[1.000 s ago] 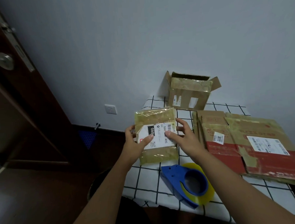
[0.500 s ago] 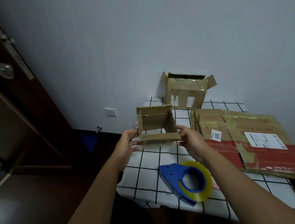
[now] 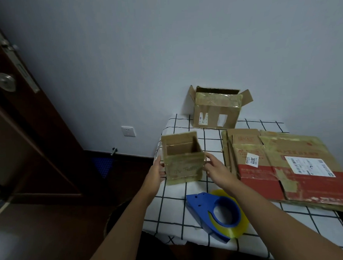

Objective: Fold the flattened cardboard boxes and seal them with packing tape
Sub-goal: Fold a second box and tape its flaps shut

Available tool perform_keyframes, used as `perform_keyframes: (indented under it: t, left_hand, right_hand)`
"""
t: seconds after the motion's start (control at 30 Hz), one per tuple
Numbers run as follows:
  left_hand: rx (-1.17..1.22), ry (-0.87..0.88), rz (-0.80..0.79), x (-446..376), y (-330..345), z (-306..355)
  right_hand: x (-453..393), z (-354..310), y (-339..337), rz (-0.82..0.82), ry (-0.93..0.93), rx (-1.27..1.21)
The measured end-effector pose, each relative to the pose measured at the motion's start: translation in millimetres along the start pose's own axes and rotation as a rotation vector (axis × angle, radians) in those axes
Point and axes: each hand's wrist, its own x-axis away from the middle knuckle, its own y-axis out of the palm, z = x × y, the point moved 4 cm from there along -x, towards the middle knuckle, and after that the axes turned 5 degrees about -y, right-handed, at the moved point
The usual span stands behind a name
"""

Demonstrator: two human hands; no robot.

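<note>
Now upright, open-topped small box (image 3: 183,164)

Brown door (image 3: 19,136), white wall socket (image 3: 128,131)

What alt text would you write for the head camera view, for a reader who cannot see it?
Two hands, left and right, hold a small opened cardboard box by its sides above a checked tablecloth. A blue tape dispenser lies nearer, flattened boxes lie to the right, and an open box stands by the wall.

Blue tape dispenser (image 3: 209,210) on black-gridded white tablecloth (image 3: 170,212)
</note>
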Motion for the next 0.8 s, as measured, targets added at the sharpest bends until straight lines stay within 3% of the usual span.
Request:
perform_keyframes:
  t: [0.13,0.27,0.8]
  left_hand:
    - [-0.236,0.238,-0.088,-2.3,3.9,-3.7]
    - [-0.293,0.321,0.054,-4.0,-1.3,-1.3]
    - [-0.284,0.316,0.142,-5.4,6.3,15.2]
  right_hand:
    - [3.8,0.8,0.8,-0.003,-0.101,0.125]
    - [-1.1,-1.1,-4.5,0.075,-0.267,0.138]
    - [-18.2,-11.1,1.8,0.051,-0.253,0.240]
